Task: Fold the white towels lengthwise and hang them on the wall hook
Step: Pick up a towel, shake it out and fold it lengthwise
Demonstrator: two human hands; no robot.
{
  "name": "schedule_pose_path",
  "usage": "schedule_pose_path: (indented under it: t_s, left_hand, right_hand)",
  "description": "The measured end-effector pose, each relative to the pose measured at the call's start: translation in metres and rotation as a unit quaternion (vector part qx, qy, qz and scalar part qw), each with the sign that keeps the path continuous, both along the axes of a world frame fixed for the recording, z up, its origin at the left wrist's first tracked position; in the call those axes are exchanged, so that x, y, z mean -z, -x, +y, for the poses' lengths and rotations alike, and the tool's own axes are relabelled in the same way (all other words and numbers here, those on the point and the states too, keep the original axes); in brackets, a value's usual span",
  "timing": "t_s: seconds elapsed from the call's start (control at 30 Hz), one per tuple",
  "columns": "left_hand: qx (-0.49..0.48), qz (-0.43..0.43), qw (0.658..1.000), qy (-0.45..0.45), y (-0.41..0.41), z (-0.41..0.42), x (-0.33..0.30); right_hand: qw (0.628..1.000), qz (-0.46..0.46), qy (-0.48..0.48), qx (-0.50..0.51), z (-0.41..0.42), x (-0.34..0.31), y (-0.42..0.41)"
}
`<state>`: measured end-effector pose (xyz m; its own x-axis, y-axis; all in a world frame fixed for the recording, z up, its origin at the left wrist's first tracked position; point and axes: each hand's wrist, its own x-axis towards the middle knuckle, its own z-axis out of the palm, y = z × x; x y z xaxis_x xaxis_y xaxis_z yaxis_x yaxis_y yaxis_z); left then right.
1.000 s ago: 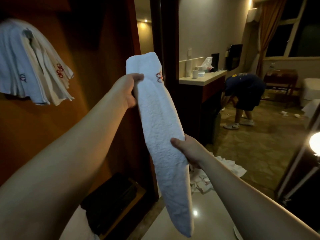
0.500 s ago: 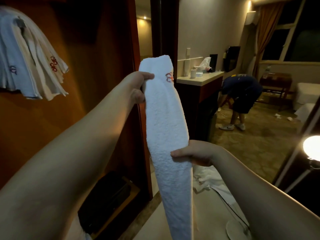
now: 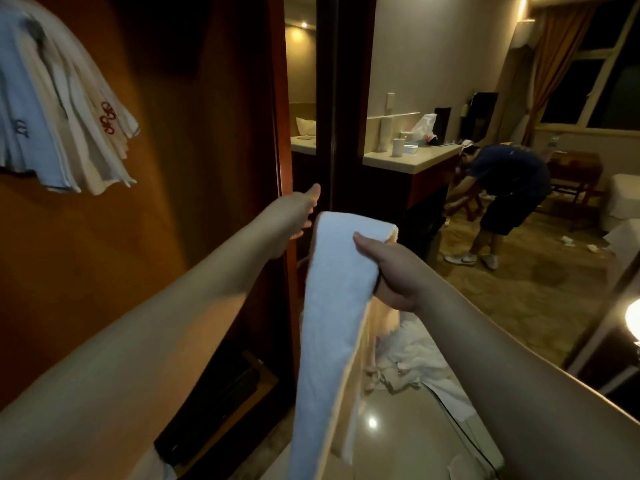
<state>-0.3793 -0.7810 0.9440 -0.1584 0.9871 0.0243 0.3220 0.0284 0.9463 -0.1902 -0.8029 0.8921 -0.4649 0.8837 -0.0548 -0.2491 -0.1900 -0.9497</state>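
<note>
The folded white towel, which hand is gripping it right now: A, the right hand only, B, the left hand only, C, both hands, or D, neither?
A: the right hand pinches the folded white towel near its top, while the left hand is open beside it.

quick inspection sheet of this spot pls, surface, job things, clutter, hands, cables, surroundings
surface: glossy pale floor below the hands, one light glare on it
job's things: folded white towel hangs in a long strip, top end doubled over; bundle of hung towels on the wooden wall panel upper left, hook itself hidden
clutter: crumpled linen pile on the floor behind the strip; paper scraps on the carpet
grippers: right hand pinches the towel near its top; left hand open, beside the towel's top edge, contact unclear
cables: nothing seen
surroundings: counter with cups and a bag; a second person bending over; curtain, dark window
</note>
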Motion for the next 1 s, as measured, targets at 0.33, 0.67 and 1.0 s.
schedule_pose_path:
  t_s: [0.33,0.67,1.0]
  left_hand:
    - [-0.09,-0.175,0.958,-0.208,0.017,-0.07,0.054]
    - [-0.01,-0.226,0.966,-0.127,-0.016,-0.057,0.048]
    - [-0.229,-0.362,0.889,-0.159,0.031,-0.034,-0.025]
  right_hand:
    - [0.95,-0.224,-0.186,0.113,0.022,-0.062,0.072]
    - [0.967,-0.106,-0.166,0.162,0.023,-0.138,0.132]
    - [0.955,-0.078,-0.214,0.188,0.031,-0.147,0.137]
